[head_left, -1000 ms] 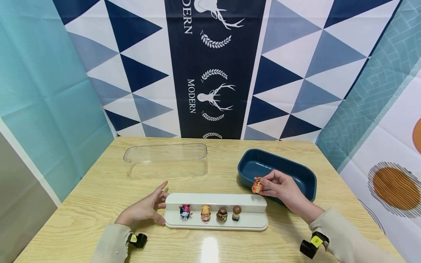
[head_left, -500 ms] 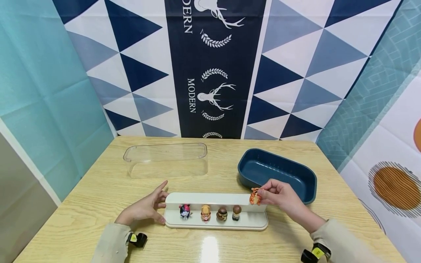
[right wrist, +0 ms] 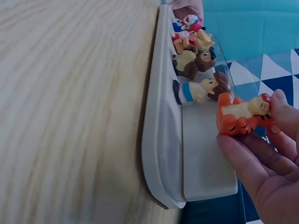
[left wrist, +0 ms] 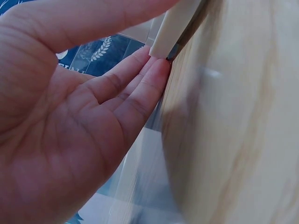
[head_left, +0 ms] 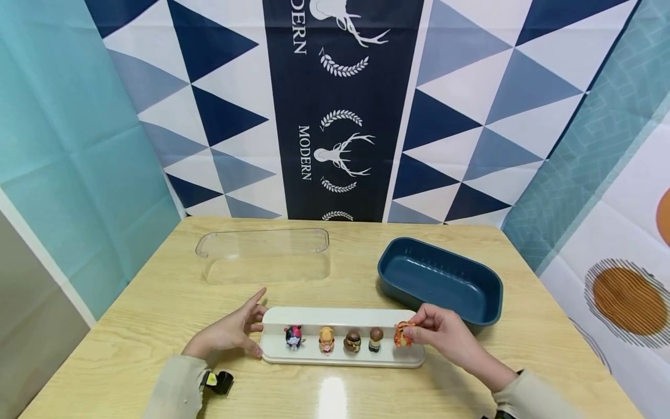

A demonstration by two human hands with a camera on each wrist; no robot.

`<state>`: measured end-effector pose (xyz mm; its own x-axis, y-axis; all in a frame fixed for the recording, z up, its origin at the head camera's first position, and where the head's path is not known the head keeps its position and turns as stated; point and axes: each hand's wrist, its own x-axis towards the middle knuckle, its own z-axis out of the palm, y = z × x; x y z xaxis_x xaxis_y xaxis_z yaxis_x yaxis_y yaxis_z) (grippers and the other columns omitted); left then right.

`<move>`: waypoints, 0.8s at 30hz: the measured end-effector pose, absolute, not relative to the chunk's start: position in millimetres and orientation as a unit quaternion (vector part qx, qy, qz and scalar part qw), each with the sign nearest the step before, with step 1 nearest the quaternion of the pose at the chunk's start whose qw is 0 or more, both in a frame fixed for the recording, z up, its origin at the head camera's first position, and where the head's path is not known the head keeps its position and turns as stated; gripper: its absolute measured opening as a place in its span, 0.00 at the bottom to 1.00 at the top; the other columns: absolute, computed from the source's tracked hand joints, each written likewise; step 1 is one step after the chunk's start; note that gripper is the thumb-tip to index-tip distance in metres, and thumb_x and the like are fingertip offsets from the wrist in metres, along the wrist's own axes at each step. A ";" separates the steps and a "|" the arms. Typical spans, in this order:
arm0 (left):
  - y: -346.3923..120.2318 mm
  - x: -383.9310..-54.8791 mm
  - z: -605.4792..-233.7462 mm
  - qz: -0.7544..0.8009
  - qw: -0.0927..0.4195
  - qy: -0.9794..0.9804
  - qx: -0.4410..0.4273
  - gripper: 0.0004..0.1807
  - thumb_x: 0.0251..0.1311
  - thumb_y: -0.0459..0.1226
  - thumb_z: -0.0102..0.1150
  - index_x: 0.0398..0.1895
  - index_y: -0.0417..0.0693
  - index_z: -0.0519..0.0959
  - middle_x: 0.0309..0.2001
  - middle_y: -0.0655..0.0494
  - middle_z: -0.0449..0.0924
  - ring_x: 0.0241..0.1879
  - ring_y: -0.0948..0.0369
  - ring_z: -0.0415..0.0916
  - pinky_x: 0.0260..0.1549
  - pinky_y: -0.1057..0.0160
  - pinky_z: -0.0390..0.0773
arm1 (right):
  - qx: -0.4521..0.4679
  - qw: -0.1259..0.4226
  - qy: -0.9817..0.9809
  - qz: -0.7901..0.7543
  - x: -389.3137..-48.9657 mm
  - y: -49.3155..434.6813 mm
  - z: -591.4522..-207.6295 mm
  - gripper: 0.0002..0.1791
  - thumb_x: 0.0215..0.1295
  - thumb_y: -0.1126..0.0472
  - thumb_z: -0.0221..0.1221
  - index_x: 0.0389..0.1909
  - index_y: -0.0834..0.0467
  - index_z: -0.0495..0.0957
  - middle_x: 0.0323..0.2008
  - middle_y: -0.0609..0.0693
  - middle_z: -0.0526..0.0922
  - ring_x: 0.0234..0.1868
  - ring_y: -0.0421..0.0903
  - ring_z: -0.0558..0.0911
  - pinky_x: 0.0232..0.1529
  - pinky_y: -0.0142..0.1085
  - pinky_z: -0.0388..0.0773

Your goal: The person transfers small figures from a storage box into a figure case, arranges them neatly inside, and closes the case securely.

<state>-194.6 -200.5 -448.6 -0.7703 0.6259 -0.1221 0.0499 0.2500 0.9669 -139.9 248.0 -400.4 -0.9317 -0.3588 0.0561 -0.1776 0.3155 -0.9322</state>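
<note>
A white stepped display stand [head_left: 342,315] lies at the front middle of the table. My right hand [head_left: 445,334] pinches an orange tiger figurine [head_left: 403,334] between thumb and fingers, over the stand's right end. In the right wrist view, the tiger figurine [right wrist: 245,114] is close to the step; contact with the stand cannot be told. Left of it stand a brown-haired boy figurine [head_left: 375,339], a brown owl-like figurine [head_left: 353,341], a yellow bear figurine [head_left: 327,340] and a pink-and-black-headed figurine [head_left: 293,337]. With fairly straight fingers, my left hand [head_left: 230,330] touches the stand's left end.
Behind the stand at the right is a dark blue bin [head_left: 442,279], its near side close to my right hand. A clear plastic cover [head_left: 267,256] sits at the back left. Patterned cloths [head_left: 335,116] hang behind and beside the table.
My right hand has carried the tiger figurine from the blue bin's near edge forward and down to the stand's right end. My left hand has stayed in place.
</note>
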 end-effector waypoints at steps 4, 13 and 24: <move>-198.8 -192.0 -451.0 0.569 0.256 0.750 0.221 0.72 0.38 0.15 0.68 0.75 0.35 0.22 0.60 0.33 0.64 0.64 0.32 0.63 0.67 0.40 0.62 | -0.163 0.069 0.821 -0.543 -133.8 243.8 -408.6 0.09 0.63 0.65 0.66 0.34 0.67 0.76 0.31 0.53 0.87 0.31 0.36 0.82 0.29 0.30 0.80; -199.4 -191.4 -450.6 0.565 0.253 0.752 0.228 0.72 0.38 0.14 0.68 0.75 0.34 0.21 0.59 0.35 0.66 0.63 0.33 0.64 0.68 0.40 0.61 | -0.135 0.068 0.834 -0.530 -130.0 239.9 -423.5 0.12 0.61 0.62 0.68 0.32 0.65 0.76 0.27 0.52 0.86 0.26 0.37 0.81 0.25 0.27 0.79; -201.4 -194.4 -448.4 0.563 0.253 0.754 0.225 0.72 0.38 0.15 0.68 0.75 0.34 0.21 0.60 0.32 0.64 0.64 0.31 0.62 0.67 0.40 0.62 | -0.161 0.060 0.865 -0.472 -136.1 239.1 -414.7 0.10 0.57 0.61 0.71 0.30 0.60 0.79 0.27 0.48 0.87 0.27 0.38 0.83 0.26 0.31 0.83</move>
<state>-194.4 -201.4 -448.4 -0.7708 0.6243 -0.1268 0.0551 0.2636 0.9631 -136.1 239.1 -414.7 -0.9408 -0.3356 0.0477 -0.2217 0.5027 -0.8356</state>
